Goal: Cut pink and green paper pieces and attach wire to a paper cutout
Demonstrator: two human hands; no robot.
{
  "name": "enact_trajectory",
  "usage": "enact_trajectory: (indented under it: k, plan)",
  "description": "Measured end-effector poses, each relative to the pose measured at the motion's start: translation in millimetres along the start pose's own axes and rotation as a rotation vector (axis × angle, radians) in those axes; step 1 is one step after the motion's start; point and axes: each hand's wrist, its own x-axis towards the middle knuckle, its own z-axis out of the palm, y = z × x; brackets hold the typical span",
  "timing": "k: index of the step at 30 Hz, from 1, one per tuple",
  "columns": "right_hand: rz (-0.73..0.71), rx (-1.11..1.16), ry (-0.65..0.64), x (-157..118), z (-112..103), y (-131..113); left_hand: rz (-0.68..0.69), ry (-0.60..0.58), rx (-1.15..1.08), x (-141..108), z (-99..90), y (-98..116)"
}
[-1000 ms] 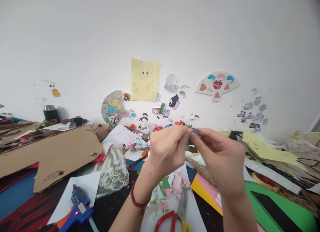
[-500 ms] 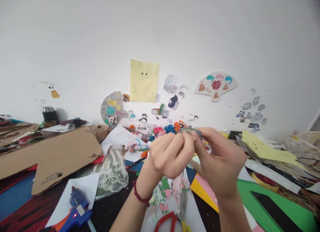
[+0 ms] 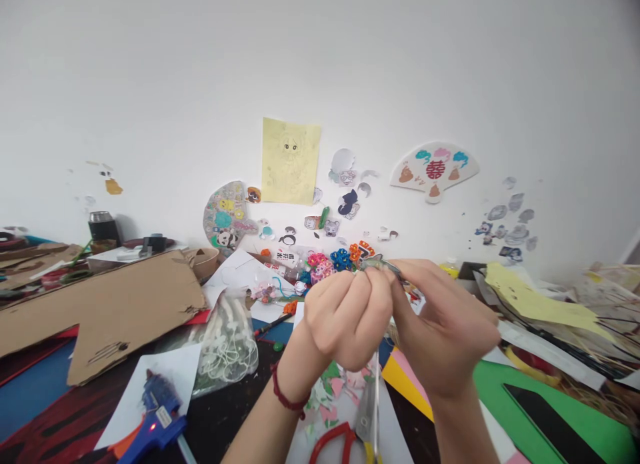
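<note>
Both of my hands are raised close together above the table. My left hand [image 3: 347, 317] is curled with its knuckles toward me, its fingertips hidden against a small grey-green, dark-edged piece [image 3: 376, 260]. My right hand [image 3: 447, 324] pinches that same piece from the other side between thumb and fingers. The piece is mostly covered, so its kind cannot be told. A thin pale stick [image 3: 377, 411] runs down below my hands; its upper end is hidden. Under them, red-handled scissors [image 3: 333, 441] lie on white paper among green and pink paper scraps [image 3: 333, 394].
A blue glue gun [image 3: 160, 421] with a lit red light rests on paper at left. Nearby are a bag of white cords [image 3: 227, 347] and cardboard [image 3: 135, 311]. Crocheted flowers [image 3: 343, 259] stand behind my hands. Green sheet [image 3: 493, 384] and black phone-like slab [image 3: 547, 421] lie right.
My hands have lowered slightly and shifted a little right, still holding the small piece. The thin pale stick now shows more clearly below them.
</note>
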Motion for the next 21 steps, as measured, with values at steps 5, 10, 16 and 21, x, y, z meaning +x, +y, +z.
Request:
enact_trajectory:
  k: [5,10,16,21]
  plan:
    - [-0.031,0.022,-0.003,-1,2,-1,-0.043,0.004,-0.011,-2,-1.5,2]
    - [-0.033,0.053,-0.021,-4,3,-1,-0.110,-0.008,-0.027,-2,-3.7,3]
    - [-0.010,0.053,0.003,-4,3,-8,-0.180,0.114,-0.111,4,-1.9,-1]
    - [0.122,0.053,0.061,2,0,1,-0.252,0.079,-0.286,14,3.2,2]
